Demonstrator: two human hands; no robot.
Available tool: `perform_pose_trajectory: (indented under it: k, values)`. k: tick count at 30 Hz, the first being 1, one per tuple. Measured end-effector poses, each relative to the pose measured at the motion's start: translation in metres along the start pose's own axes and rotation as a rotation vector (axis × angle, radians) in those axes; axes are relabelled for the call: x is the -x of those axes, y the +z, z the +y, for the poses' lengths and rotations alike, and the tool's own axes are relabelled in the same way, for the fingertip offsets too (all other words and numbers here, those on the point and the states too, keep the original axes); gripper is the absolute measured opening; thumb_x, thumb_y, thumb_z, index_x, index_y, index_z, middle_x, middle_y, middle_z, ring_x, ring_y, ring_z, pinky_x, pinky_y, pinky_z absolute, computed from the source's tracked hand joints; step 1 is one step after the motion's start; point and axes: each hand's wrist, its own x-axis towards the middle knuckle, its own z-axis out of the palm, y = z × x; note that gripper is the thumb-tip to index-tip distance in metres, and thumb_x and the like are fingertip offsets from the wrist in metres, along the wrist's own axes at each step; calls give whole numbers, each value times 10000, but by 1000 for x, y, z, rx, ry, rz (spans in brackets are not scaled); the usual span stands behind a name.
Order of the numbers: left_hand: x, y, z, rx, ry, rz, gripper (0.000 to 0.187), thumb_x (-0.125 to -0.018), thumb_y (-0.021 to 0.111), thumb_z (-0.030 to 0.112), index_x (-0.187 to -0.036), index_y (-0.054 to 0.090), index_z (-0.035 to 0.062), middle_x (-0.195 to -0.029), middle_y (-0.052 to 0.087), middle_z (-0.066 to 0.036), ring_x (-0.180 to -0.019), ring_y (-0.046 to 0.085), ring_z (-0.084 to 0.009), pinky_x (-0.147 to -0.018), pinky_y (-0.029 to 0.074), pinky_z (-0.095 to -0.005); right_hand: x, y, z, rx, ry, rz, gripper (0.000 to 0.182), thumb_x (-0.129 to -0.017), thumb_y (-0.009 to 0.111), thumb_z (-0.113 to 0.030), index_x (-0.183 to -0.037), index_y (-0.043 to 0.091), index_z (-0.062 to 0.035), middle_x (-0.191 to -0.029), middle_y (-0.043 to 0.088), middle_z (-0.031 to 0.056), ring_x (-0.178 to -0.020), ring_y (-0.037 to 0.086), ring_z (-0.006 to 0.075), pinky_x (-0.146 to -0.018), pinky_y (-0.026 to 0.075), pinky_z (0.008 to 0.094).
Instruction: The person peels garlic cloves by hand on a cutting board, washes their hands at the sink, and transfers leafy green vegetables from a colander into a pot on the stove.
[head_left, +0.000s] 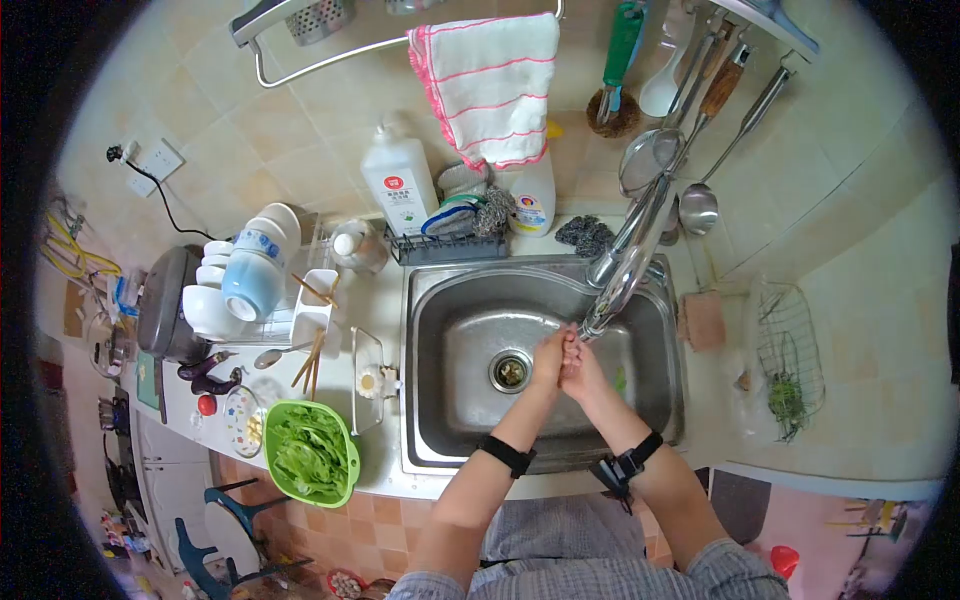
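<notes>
Both hands are together over the metal sink (470, 420), just below the spout of the chrome faucet (632, 260). My left hand (548, 358) touches my right hand (575, 362), palms close and fingers curled against each other. No object shows between them, though the inner sides of the fingers are hidden. A black band circles each wrist. Left of the hands lies the drain (510, 371), with small scraps in it. A bit of green leaf (620, 380) rests in the basin to the right.
Left of the sink stand a green basket (352, 462) of lettuce, a dish rack with bowls (255, 285), eggplants (212, 375) and a tomato (207, 404). Bottles (398, 180) and scrubbers are behind. A towel (490, 90) and utensils hang above. A wire basket (790, 345) is right.
</notes>
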Motion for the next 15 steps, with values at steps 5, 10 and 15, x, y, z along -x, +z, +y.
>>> perform_pose_trajectory:
  k: [5,10,15]
  values:
    - [-2,-13,-3,104,-164,36,285,-838,425,320,-763,540,70,-619,543,-37,-503,513,-134,-495,427,-235,-8,18,10,176,229,-28,289,-828,470,-329,-664,522,-97,-479,446,-11,-437,444,157,-407,326,326]
    - [12,9,-22,156,-107,129,302,-872,353,319,-1017,488,91,-936,556,-40,-837,535,-176,-726,433,-314,-30,2,14,1465,-502,633,335,-833,461,-382,-770,550,-65,-621,517,14,-582,459,126,-569,392,275]
    - [-14,0,-32,60,3,89,431,-873,302,423,-1057,476,75,-940,538,-79,-867,503,-163,-760,398,-302,-5,39,13,1236,-586,302,415,-851,384,-435,-1035,532,-95,-969,540,60,-882,464,158,-814,340,271]
